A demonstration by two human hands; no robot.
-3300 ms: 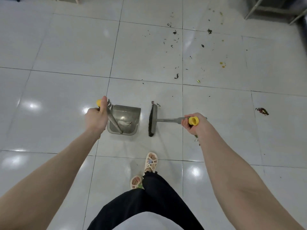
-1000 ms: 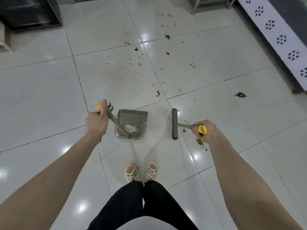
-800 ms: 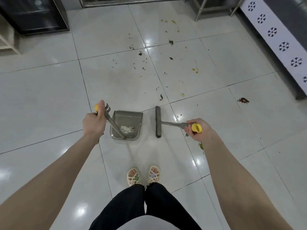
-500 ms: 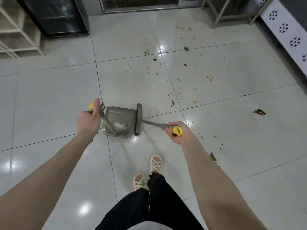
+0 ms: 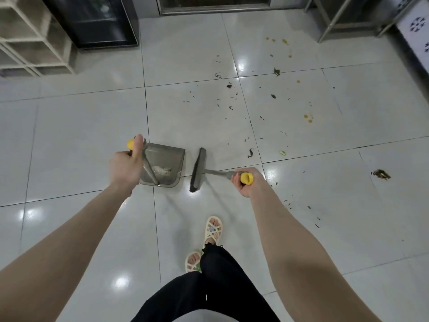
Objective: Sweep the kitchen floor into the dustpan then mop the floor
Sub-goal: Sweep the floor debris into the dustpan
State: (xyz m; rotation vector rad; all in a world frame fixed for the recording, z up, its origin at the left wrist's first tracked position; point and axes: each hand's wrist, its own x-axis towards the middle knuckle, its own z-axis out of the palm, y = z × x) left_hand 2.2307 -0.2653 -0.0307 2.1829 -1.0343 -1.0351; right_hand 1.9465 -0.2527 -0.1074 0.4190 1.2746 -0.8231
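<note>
A grey dustpan [image 5: 171, 156] rests on the white tiled floor with a pale clump of sweepings inside. My left hand [image 5: 125, 166] is shut on its upright yellow-capped handle. My right hand [image 5: 246, 182] grips the yellow-capped handle of a broom; the dark broom head [image 5: 197, 169] stands on the floor just right of the dustpan's open side, a small gap between them. Scattered dark bits and yellow spots of debris [image 5: 232, 98] lie on the tiles beyond and to the right, with a brown clump [image 5: 380, 174] at far right.
A black-fronted cabinet [image 5: 92, 22] and a white lattice shelf [image 5: 27, 40] stand at the back left. Metal table legs [image 5: 334, 22] and a patterned white panel [image 5: 415, 26] are at the back right. My sandalled feet [image 5: 211, 231] are below the broom.
The broom head, pressed against the dustpan's mouth half a second ago, has drawn back to the right. The view has tilted up, showing more of the far floor. The dustpan stays put.
</note>
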